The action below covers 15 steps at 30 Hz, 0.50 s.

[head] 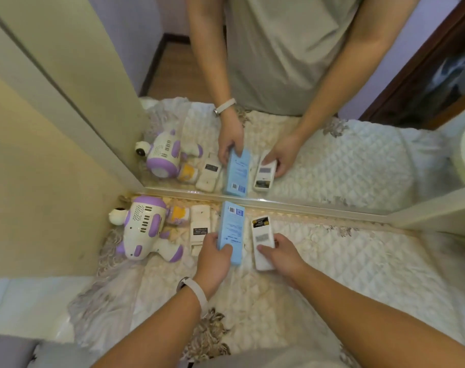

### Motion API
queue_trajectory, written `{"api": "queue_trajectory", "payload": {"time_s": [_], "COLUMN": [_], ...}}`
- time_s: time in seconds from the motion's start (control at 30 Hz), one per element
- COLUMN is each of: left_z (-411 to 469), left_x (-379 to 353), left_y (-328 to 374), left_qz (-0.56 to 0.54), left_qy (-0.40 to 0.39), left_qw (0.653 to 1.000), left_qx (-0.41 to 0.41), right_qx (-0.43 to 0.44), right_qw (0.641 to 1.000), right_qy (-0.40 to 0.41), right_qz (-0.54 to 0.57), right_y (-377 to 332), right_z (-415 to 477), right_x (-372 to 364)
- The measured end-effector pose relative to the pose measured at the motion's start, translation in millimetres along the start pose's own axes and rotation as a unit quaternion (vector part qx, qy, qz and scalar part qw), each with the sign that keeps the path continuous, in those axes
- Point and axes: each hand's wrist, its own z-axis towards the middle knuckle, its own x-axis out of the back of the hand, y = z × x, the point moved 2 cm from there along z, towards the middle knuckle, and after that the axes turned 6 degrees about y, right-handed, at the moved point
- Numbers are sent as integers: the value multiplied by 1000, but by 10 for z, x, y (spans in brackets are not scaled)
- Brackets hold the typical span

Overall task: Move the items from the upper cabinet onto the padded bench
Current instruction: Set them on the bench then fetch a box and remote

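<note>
Items lie in a row on the quilted tabletop [345,261], close against the mirror [332,75] at its far edge, which doubles every object. Far to the left of the left hand's fingers lies a white-and-purple toy robot [143,229] on its side, with a small yellow-and-white toy [177,214] touching it on the side nearer the fingers. Next, just left of those fingers, a white remote control [200,225] lies face down, label up. The left hand [212,257], a pale wristband [197,289] on its wrist, has its fingers [210,239] wrapped around the near end of a light blue box [231,232], thumb across the top face; the box points lengthwise at the mirror, apparently being set parallel to its neighbours. Immediately right of that box, a second white remote control [262,241], battery bay open at its far end, lies under the right hand [282,254], whose fingers [264,251] close narrowly on its near half, thumb on one edge, the rest on the other. In my assessment both objects are at the point of placement: each appears to rest on the padding while gripped, aligned to keep the row tidy. The upper cabinet is not in view, so remaining items cannot be assessed. Right of the right fingers the quilt is bare.
</note>
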Motion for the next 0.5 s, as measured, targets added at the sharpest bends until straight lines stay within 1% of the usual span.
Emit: {"api": "queue_trajectory", "payload": {"time_s": [0.13,0.23,0.33,0.43,0.5], "left_z": [-10,-57,-67,-165,-266], "left_x": [-41,-25,-13,36,66], "left_y": [47,100,107,134,150], "left_qz": [73,107,136,166,201], "left_qy": [-18,-3,14,31,43], "left_qw": [997,993,989,982,973], "left_qx": [-22,-40,-58,-81,-100], "right_qx": [13,14,41,92,117], "right_qw": [1000,1000,997,985,977], "right_qy": [14,4,6,5,6], "right_qz": [-6,-16,-64,-145,-178], "right_y": [55,39,23,7,3], "right_z": [116,136,143,98,45], "right_x": [-77,-88,-60,-3,66]}}
